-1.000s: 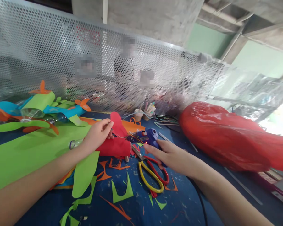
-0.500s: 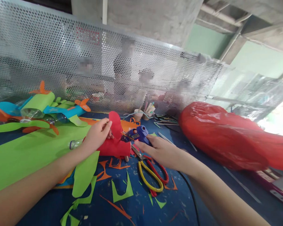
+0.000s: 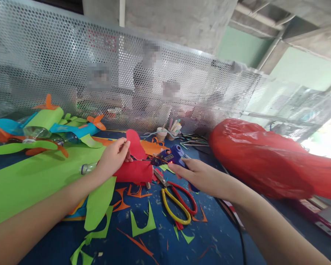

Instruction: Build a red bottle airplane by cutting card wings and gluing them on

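Observation:
My left hand pinches the lower edge of a rounded red foam or paper cutout, standing upright at the back of a red-wrapped bottle. The bottle lies on its side, its clear neck showing left of my wrist. My right hand is wrapped round a blue hot glue gun with a small red light lit. Its nozzle points left, near the right end of the red wrap; whether it touches cannot be told. Scissors with one red and one yellow handle lie below.
Orange and green scraps litter the blue table. A large green sheet and bottle planes with orange propellers are at left. Cups of pens stand behind. A red plastic bag fills the right. People are behind the perforated screen.
My right hand has drawn the glue gun a little to the right, away from the red cutout, and its cord has shifted too. My left hand stays almost still.

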Demonstrator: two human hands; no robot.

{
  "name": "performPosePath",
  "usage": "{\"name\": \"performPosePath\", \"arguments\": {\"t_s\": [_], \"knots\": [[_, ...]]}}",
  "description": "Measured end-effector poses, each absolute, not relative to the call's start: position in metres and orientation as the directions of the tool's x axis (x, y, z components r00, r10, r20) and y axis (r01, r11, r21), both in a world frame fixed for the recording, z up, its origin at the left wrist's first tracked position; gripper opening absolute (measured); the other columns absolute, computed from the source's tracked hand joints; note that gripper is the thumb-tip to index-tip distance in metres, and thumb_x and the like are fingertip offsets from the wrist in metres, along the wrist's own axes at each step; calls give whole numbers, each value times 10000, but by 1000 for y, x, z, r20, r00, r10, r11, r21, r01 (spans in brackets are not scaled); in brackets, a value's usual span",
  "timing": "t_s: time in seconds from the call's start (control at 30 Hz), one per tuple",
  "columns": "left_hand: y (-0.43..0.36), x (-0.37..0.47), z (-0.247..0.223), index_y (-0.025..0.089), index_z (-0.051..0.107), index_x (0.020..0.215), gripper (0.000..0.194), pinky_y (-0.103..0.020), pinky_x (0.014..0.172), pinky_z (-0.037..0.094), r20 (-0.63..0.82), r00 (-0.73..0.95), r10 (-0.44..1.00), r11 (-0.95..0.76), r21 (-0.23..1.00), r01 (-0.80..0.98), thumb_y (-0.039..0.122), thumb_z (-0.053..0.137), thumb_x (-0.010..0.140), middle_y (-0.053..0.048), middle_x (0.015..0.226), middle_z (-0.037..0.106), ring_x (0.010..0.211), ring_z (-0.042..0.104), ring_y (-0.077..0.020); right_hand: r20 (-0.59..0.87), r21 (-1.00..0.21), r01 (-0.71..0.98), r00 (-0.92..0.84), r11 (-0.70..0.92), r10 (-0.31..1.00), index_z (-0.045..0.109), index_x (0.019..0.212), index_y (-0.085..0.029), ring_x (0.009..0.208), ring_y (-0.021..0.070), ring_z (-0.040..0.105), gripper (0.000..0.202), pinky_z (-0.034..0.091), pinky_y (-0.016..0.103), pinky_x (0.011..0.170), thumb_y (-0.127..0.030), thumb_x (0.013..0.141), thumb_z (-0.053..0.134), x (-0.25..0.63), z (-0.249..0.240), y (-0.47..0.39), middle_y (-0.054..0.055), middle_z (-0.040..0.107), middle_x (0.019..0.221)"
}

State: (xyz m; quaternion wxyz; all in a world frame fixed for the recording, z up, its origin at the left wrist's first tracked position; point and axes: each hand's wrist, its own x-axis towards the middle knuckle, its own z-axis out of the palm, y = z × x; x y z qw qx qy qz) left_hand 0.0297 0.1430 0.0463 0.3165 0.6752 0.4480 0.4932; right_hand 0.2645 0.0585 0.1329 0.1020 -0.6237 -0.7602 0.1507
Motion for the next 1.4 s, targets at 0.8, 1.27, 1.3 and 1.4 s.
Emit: {"name": "performPosePath", "arguments": {"t_s": [0.8,1.27,1.3,1.4], "knots": [[143,29,46,235,463,768,231,-291,537,504,391,104,915,-404,867,292,432,419,879,56,503,540,531,662,-204,-57,-391,914,-145,111,988,631,766,-166,646,187,578,524,446,289,638,-622,863,391,264,136,54,54,627,671],[142,30,50,223,487,739,243,-257,539,480,430,181,884,-464,851,246,426,454,868,55,519,493,525,610,-160,246,130,979,-188,159,951,572,895,-160,886,292,583,201,451,406,802,-332,909,467,321,36,75,144,577,914],[141,30,50,221,489,737,245,-253,541,478,430,187,883,-465,852,239,425,454,868,55,522,493,527,608,-156,228,167,974,-187,150,956,571,909,-151,900,303,579,207,451,411,803,-327,914,463,322,30,75,155,580,924],[142,30,51,216,494,745,249,-250,539,473,427,195,883,-464,856,228,428,452,869,57,526,489,526,603,-151,181,187,969,-195,161,964,581,977,-118,935,314,579,270,457,411,803,-354,920,464,323,23,76,178,592,956]]}}
